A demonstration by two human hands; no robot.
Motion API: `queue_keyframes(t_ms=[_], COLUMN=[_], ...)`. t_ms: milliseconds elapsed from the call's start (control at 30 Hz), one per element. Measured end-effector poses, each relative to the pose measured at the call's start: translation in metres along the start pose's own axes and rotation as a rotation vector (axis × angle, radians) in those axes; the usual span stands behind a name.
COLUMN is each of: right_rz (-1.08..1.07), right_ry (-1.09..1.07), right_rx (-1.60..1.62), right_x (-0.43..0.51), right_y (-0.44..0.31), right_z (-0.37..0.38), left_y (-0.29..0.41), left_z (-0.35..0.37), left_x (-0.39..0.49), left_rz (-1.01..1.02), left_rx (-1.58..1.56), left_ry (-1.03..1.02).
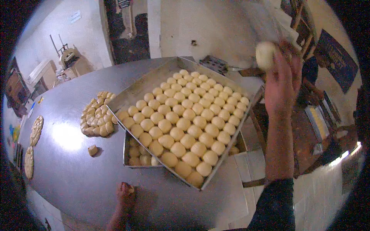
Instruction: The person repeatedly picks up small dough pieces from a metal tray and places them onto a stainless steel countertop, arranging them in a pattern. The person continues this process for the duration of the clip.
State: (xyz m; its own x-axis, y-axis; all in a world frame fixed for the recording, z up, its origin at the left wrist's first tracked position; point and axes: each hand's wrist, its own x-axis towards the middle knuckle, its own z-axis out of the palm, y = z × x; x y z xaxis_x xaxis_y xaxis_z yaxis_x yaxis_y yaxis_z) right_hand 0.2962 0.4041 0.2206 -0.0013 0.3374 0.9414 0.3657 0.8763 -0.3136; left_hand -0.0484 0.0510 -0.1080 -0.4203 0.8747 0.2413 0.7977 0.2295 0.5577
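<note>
My right hand [283, 78] is raised at the upper right, its fingers on a pale dough ball [265, 55]; it is blurred. Low on the metal table, my left hand [126, 192] is curled, with a bit of dough [131, 190] showing at its fingers. Between the hands, a metal tray [144, 82] holds many dough balls [183, 124] in rows. It lies turned across a second metal tray [141, 166], which also holds dough balls, partly hidden. Left of the trays is a cluster of cut dough pieces [98, 115], and one loose dough piece [92, 150] sits nearer me.
At the far left of the metal table [66, 179] lie two flat scored dough pieces [36, 130] [29, 162]. A machine with a rounded metal head [68, 56] stands beyond the table. A dark grid-like object [214, 64] is behind the trays, and a doorway opens in the wall.
</note>
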Motion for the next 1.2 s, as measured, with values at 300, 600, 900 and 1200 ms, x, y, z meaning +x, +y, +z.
queue_keyframes(t_ms=[300,600,900,1200], right_rz=[0.308,0.012,-0.101,-0.088], right_ry=[-0.76,-1.137,-0.888,-1.413], right_rx=[-0.538,-0.698,0.108,0.249], right_x=[-0.013,-0.055,-0.015,-0.26], right_y=[0.147,0.141,-0.063,-0.227], right_z=[0.242,0.257,0.18,0.058], left_y=[0.0,0.033,0.04,0.083], left_z=[-0.007,-0.03,-0.041,-0.106], left_x=[0.003,0.016,0.018,-0.011], left_rz=[0.049,0.068,0.042,-0.574], left_rx=[-0.058,0.161,0.043,-1.363], left_ry=[-0.023,-0.066,-0.051,-0.591])
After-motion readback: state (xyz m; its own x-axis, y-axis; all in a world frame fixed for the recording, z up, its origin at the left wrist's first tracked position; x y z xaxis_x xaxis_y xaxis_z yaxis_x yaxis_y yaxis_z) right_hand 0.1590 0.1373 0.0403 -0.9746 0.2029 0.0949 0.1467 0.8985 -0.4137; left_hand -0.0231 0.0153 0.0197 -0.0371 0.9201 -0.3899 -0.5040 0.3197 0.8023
